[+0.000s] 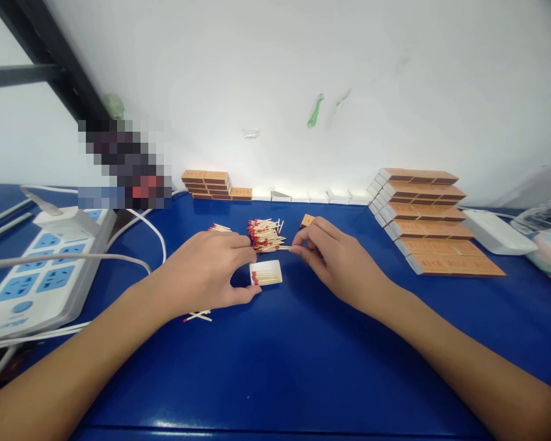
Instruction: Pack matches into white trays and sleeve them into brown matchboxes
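In the head view, my left hand (211,266) is curved round the left end of a small white matchbox tray (275,267), thumb on the near side and fingers on the far side. Several red-tipped matches (269,279) lie inside it. My right hand (324,251) pinches the pale end of a match or two (285,247) between thumb and forefinger. Their red heads point left, at the edge of a loose heap of matches (262,234) just behind the tray. More matches (220,228) show behind my left hand, and a few (199,316) lie below its wrist.
Stepped matchboxes (436,229) stand at the right, with a smaller stack (206,180) at the back left. White trays (319,196) line the wall. A matchbox cover (307,220) lies behind my right hand. A power strip (41,269) and cables occupy the left of the blue table (275,367).
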Motion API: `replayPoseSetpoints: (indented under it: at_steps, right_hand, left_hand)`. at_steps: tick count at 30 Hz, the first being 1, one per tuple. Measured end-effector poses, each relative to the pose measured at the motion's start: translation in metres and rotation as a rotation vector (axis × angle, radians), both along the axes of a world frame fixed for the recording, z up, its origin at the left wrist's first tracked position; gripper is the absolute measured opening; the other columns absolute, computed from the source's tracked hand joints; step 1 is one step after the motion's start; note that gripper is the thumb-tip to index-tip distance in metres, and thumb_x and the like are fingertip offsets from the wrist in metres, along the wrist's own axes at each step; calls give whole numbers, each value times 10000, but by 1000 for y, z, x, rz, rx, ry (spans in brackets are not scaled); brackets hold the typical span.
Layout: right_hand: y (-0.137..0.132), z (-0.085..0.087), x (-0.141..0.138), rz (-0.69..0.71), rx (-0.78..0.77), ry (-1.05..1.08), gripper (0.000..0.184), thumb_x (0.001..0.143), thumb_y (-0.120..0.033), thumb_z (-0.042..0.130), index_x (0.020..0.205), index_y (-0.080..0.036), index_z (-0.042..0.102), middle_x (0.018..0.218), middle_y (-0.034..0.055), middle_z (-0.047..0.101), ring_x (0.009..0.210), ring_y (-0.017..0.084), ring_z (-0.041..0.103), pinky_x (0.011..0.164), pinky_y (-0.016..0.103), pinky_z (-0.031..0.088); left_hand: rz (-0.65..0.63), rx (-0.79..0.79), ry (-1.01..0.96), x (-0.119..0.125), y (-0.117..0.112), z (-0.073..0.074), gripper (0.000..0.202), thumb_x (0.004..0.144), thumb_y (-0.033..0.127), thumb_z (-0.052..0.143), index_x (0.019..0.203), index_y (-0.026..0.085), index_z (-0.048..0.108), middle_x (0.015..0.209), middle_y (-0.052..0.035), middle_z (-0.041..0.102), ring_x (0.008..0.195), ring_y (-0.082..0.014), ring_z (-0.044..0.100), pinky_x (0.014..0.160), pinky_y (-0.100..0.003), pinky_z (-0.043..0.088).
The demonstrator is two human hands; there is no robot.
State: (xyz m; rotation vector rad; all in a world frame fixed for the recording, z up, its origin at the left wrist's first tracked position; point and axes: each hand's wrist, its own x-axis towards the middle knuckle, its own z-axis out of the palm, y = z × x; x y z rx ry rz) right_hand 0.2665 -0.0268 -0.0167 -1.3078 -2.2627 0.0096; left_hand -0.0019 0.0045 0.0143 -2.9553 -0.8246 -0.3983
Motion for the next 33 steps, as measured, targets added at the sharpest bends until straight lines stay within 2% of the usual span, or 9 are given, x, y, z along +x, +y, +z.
replayPoseSetpoints:
  at_steps: [4, 9, 13, 20, 26, 30, 33]
  right_hand:
    - [-3, 0, -5, 63, 1, 19, 100, 1071, -248, 555, 1018, -182, 608, 994, 63, 636, 753, 171, 582, 644, 302, 459]
    - [-8, -5, -16, 144, -72, -12, 115, 1076, -257, 551, 1015, -180, 611, 979, 53, 626, 766, 170, 586, 653, 300, 463]
    - [-10, -6, -23, 153, -67, -41, 99, 1072, -224, 548, 1017, -176, 615, 975, 53, 633, 775, 167, 600, 636, 285, 443]
    - [-13, -6, -30, 131, -11, -105, 184, 1092, -250, 504, 1001, -170, 643, 971, 64, 657, 775, 171, 605, 614, 300, 421]
    - [-3, -7, -20, 117, -58, 70, 148, 1081, -261, 528, 1050, -192, 655, 1004, 62, 664, 820, 168, 624, 708, 301, 481]
    - [9, -11, -15, 62, -119, 36, 125, 1050, -236, 575, 1119, -195, 670, 1044, 69, 649, 849, 182, 631, 737, 311, 491]
    - [13, -14, -16, 56, -139, 6, 97, 1049, -233, 577, 1059, -187, 662, 1030, 65, 630, 870, 188, 622, 750, 315, 485]
  left_hand:
    - [8, -6, 10, 0, -1, 0, 237, 904, 415, 732, 886, 179, 747, 807, -2, 677, 712, -161, 626, 636, -315, 408]
    - [8, -10, 14, 2, -2, -1, 228, 902, 405, 730, 890, 178, 746, 804, -4, 678, 705, -159, 625, 632, -310, 406]
    - [-9, 13, 9, 3, -3, -2, 236, 900, 403, 728, 870, 170, 748, 770, -1, 660, 674, -153, 606, 617, -308, 402]
    - [-9, -5, 22, 5, -5, -1, 238, 896, 400, 722, 849, 169, 751, 767, -8, 655, 693, -166, 621, 609, -316, 400]
    - [42, -157, 17, 7, -7, 2, 217, 854, 400, 768, 859, 183, 762, 764, 12, 660, 662, -142, 602, 592, -299, 399]
    - [79, -298, 19, 8, -9, 4, 222, 810, 416, 801, 855, 202, 766, 796, 20, 679, 687, -136, 614, 606, -282, 414]
    - [94, -320, 26, 8, -10, 5, 227, 810, 425, 798, 870, 208, 772, 809, 19, 687, 700, -139, 619, 607, -280, 413]
